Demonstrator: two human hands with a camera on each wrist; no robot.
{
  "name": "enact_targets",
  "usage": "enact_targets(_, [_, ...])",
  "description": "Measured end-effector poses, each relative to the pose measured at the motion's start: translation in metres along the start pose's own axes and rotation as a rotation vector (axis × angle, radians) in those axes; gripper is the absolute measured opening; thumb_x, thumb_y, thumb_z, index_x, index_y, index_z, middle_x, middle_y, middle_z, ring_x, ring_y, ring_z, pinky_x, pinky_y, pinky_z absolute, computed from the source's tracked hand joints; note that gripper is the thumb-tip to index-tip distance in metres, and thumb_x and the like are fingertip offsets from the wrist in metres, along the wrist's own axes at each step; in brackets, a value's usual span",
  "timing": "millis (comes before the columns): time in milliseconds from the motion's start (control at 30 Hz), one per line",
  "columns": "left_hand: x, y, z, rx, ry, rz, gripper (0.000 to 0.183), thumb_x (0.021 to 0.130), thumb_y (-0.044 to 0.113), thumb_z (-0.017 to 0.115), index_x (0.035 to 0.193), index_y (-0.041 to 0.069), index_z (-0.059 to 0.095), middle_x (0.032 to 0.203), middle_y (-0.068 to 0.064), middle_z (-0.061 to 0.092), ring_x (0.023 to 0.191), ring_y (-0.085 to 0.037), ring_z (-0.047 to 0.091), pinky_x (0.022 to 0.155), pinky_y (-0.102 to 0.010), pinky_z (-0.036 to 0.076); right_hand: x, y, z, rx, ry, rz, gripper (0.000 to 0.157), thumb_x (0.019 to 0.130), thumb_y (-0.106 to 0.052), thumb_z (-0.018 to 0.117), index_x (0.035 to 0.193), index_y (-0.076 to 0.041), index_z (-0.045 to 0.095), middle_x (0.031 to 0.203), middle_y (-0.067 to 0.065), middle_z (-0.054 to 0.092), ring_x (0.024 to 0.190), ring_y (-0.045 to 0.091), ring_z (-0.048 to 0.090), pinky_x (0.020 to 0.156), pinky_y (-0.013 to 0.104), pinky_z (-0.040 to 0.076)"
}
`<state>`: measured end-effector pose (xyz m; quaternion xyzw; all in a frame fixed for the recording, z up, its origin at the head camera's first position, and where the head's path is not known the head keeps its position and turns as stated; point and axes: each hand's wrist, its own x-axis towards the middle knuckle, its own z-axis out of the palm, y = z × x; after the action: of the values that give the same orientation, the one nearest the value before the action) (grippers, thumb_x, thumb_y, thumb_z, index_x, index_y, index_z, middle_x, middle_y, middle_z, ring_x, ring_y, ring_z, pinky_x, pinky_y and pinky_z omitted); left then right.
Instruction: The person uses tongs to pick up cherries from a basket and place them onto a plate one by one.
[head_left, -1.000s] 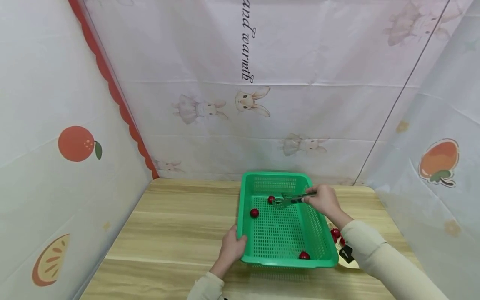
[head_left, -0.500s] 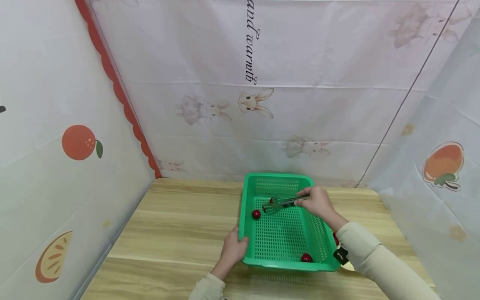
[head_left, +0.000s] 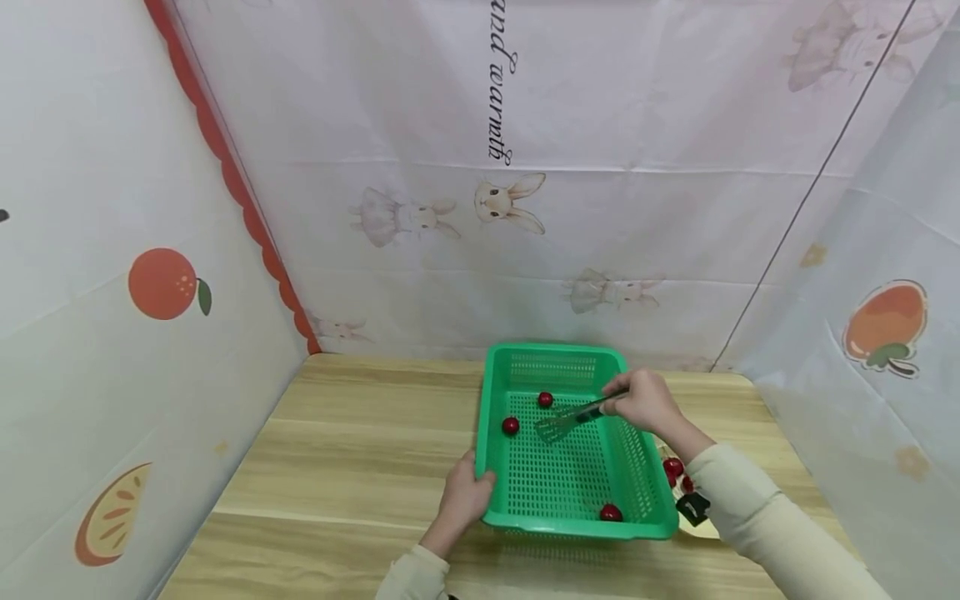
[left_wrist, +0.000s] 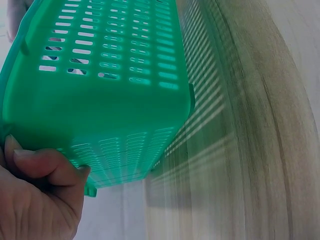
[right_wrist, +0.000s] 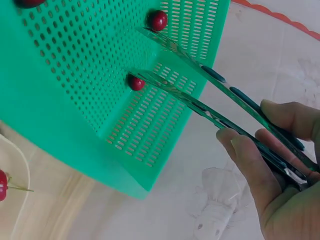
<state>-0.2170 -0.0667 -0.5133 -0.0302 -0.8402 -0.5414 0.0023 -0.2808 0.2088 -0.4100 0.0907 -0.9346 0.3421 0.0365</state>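
Head: your right sleeve (head_left: pixel 780 521) is partly hiding a plate (head_left: pixel 699 532) of cherries (head_left: pixel 673 467) on the desk (head_left: pixel 360 450); three more cherries (head_left: pixel 511 426) are lying in the green basket (head_left: pixel 573 527). Left wrist: your left hand (left_wrist: pixel 45 197) is gripping its rim. Right wrist: your right hand (right_wrist: pixel 282 212) is curling fingers round spread tongs (right_wrist: pixel 245 102), tips inside.

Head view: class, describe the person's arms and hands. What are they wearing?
The left sleeve and right sleeve are cream, with no pattern visible. The left hand and right hand wear no gloves. A small black piece shows beside the right sleeve.
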Motion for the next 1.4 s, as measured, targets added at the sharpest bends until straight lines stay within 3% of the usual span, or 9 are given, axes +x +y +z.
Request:
enact_targets(300, [0.001,-0.004,0.002,0.003,0.0,0.002,0.03,0.086,0.002,0.053,0.112,-0.011,0.051,0.087,-0.015,0.058,0.073,-0.023,0.057,0.062,-0.036,0.049,0.006,0.005,0.01,0.022,0.048,0.079,0.023,0.077,-0.008,0.071,0.096,0.005,0.069,0.088,0.014,0.067,0.063,0.017,0.06,0.056,0.032,0.048])
enact_targets(467, [0.001,-0.004,0.003,0.011,0.001,0.002,0.03,0.086,0.002,0.053,0.113,-0.011,0.051,0.088,-0.015,0.057,0.074,-0.023,0.056,0.062,-0.037,0.049,0.012,0.009,0.022,-0.016,0.11,0.052,0.026,0.077,-0.008,0.072,0.098,0.006,0.069,0.093,0.02,0.067,0.063,0.022,0.063,0.059,0.037,0.05])
enact_targets(633, [0.0,-0.003,0.003,-0.005,-0.012,-0.011,0.032,0.087,0.003,0.053,0.115,-0.011,0.049,0.087,-0.014,0.057,0.073,-0.022,0.057,0.06,-0.035,0.05,0.016,0.011,0.034,-0.049,0.109,0.013,0.031,0.078,-0.008,0.071,0.102,0.011,0.066,0.093,0.023,0.066,0.058,0.022,0.062,0.058,0.038,0.051])
enact_targets(667, [0.0,-0.003,0.003,-0.01,-0.015,-0.013,0.032,0.087,0.003,0.053,0.116,-0.012,0.049,0.087,-0.014,0.057,0.072,-0.022,0.057,0.06,-0.035,0.05,0.017,0.011,0.035,-0.06,0.106,0.002,0.03,0.078,-0.009,0.071,0.101,0.011,0.066,0.086,0.022,0.066,0.053,0.02,0.059,0.056,0.036,0.049])
enact_targets(767, [-0.001,-0.003,0.003,-0.014,-0.018,-0.014,0.031,0.087,0.002,0.052,0.115,-0.011,0.049,0.086,-0.014,0.057,0.071,-0.021,0.057,0.059,-0.034,0.05,0.021,0.009,0.039,-0.102,0.098,-0.017,0.016,0.079,-0.01,0.069,0.071,0.003,0.064,0.055,0.006,0.055,0.042,0.011,0.041,0.045,0.029,0.038])
enact_targets(867, [-0.001,-0.003,0.003,0.002,-0.012,-0.002,0.031,0.086,0.002,0.053,0.114,-0.01,0.05,0.086,-0.014,0.057,0.072,-0.022,0.056,0.06,-0.035,0.049,0.023,0.005,0.04,-0.131,0.091,0.004,0.039,0.08,-0.01,0.067,0.05,-0.009,0.043,0.043,-0.005,0.031,0.039,0.009,0.024,0.042,0.026,0.026])
enact_targets(933, [0.0,-0.003,0.003,0.012,-0.009,0.003,0.03,0.086,0.003,0.053,0.113,-0.01,0.051,0.086,-0.014,0.057,0.072,-0.022,0.056,0.06,-0.036,0.049,0.024,0.003,0.04,-0.148,0.082,0.016,0.045,0.08,-0.01,0.066,0.048,-0.014,0.035,0.041,-0.006,0.03,0.039,0.008,0.022,0.041,0.024,0.023])
enact_targets(1100, [0.0,-0.003,0.002,0.03,-0.002,0.006,0.028,0.085,0.003,0.054,0.11,-0.009,0.052,0.086,-0.013,0.057,0.073,-0.022,0.055,0.061,-0.038,0.048,0.026,-0.003,0.042,-0.172,0.061,0.012,0.043,0.079,-0.007,0.065,0.047,-0.015,0.037,0.04,-0.006,0.034,0.039,0.008,0.02,0.04,0.023,0.02])
enact_targets(1400, [-0.001,-0.005,0.001,0.005,-0.004,0.01,0.029,0.085,0.002,0.054,0.112,-0.01,0.052,0.085,-0.013,0.057,0.071,-0.021,0.056,0.061,-0.036,0.049,0.033,-0.003,0.04,-0.184,0.077,0.024,0.045,0.072,-0.003,0.062,0.048,-0.017,0.026,0.046,-0.008,0.016,0.043,0.009,0.015,0.042,0.023,0.017])
